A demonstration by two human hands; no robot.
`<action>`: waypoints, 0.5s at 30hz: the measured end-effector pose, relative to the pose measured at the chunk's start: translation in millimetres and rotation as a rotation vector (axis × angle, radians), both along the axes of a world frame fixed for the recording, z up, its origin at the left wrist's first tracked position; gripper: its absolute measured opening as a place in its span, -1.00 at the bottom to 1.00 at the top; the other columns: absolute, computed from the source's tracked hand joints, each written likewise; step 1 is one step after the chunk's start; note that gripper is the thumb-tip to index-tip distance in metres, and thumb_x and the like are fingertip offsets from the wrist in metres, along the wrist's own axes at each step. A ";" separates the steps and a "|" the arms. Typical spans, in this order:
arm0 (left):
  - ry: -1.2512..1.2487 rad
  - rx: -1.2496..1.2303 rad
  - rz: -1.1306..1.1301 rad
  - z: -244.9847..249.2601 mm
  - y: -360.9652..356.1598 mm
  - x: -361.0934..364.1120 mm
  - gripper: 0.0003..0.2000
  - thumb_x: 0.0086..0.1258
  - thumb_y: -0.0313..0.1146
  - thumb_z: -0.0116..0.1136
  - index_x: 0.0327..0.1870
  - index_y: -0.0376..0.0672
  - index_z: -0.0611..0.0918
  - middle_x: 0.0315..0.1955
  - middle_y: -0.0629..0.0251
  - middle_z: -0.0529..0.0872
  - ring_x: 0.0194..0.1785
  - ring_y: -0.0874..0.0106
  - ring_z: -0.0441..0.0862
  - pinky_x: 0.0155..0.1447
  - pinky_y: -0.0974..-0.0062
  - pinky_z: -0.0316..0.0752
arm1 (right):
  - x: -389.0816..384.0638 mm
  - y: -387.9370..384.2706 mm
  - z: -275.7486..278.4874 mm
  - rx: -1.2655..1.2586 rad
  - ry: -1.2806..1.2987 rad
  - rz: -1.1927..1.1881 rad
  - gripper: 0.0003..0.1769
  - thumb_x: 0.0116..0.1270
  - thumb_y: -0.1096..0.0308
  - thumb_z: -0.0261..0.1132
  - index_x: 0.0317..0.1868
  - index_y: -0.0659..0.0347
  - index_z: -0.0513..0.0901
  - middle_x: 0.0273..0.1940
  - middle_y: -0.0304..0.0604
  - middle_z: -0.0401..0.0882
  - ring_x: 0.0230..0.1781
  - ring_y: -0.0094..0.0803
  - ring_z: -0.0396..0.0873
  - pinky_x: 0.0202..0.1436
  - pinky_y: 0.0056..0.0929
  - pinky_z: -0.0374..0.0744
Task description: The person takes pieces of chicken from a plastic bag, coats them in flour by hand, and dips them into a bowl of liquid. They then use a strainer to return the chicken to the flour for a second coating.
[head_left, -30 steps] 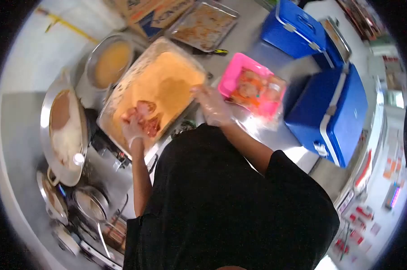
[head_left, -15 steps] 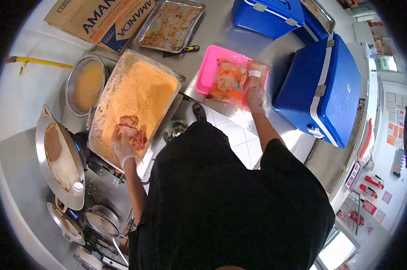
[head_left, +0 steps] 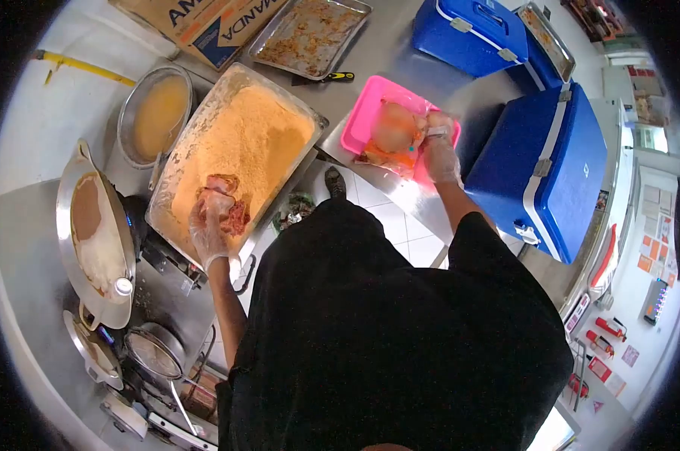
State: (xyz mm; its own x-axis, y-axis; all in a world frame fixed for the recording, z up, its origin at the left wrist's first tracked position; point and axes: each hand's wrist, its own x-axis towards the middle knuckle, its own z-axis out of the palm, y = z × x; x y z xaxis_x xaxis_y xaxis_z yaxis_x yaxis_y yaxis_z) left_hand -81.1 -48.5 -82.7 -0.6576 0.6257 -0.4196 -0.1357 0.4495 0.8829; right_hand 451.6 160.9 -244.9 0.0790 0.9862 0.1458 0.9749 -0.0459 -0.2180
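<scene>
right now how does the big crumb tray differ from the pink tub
Size: the crumb tray is far larger than the pink tub. Colour: the crumb tray looks silvery, the pink tub is bright pink. Contents: the crumb tray holds orange crumbs with meat pieces under the left hand; the pink tub holds a bag of marinated meat gripped by the right hand. Both are rectangular and hold meat.

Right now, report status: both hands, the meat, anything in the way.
Left gloved hand on red marinated meat pieces in steel tray of orange crumbs. Right gloved hand, grip on pale raw meat piece over pink plastic tub. Nothing blocking either hand.
</scene>
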 end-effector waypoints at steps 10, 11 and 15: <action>0.018 0.022 -0.004 2.3 -12.4 1.7 -0.57 0.44 -0.24 0.22 0.24 -0.24 0.48 -0.11 0.21 0.63 -0.31 0.53 0.60 -0.35 0.57 0.50 | 6.2 16.9 19.2 -0.173 -0.224 0.187 -0.81 0.34 0.33 0.11 -0.21 0.23 0.61 -0.45 0.01 0.67 -0.41 0.01 0.70 -0.33 -0.04 0.68; 0.025 -0.001 -0.036 11.2 -8.8 4.7 -0.57 0.43 -0.23 0.22 0.23 -0.23 0.49 -0.10 0.21 0.62 -0.26 0.53 0.60 -0.29 0.57 0.52 | 5.6 21.7 22.1 -0.249 -0.194 0.138 -0.80 0.35 0.31 0.12 -0.18 0.21 0.62 -0.43 0.01 0.68 -0.40 0.03 0.70 -0.31 -0.02 0.67; 0.011 0.013 -0.062 -3.2 -2.3 -0.4 -0.57 0.44 -0.18 0.18 0.26 -0.15 0.48 0.00 0.17 0.63 -0.17 0.47 0.66 -0.35 0.56 0.49 | 21.6 25.6 -0.8 0.208 0.011 0.455 -0.74 0.35 0.23 0.15 -0.07 0.17 0.62 -0.36 0.04 0.70 -0.33 0.08 0.69 -0.23 -0.04 0.66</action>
